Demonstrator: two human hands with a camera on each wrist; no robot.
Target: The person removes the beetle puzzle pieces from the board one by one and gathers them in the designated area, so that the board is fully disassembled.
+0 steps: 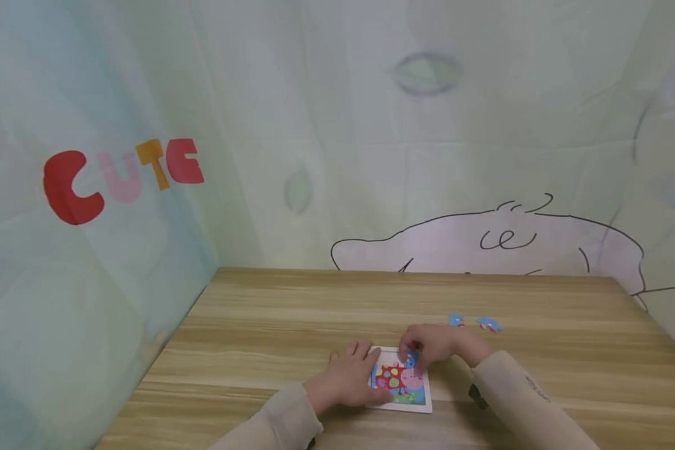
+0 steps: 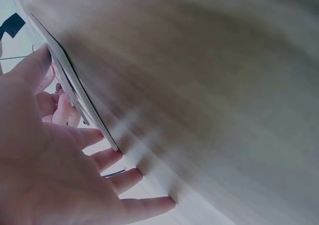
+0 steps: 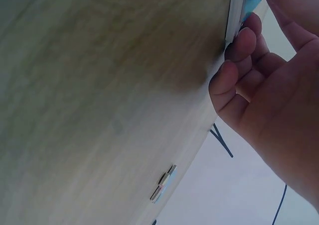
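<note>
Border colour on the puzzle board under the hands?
White border; shows best in the head view.

Pale backdrop (image 1: 349, 119) behind wood-grain table (image 1: 292, 306)

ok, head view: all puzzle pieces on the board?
No, one loose piece and another lie on the table beyond the right hand.

Beige sleeves (image 1: 292, 414), dark right-sleeve marking (image 1: 537, 389)
</note>
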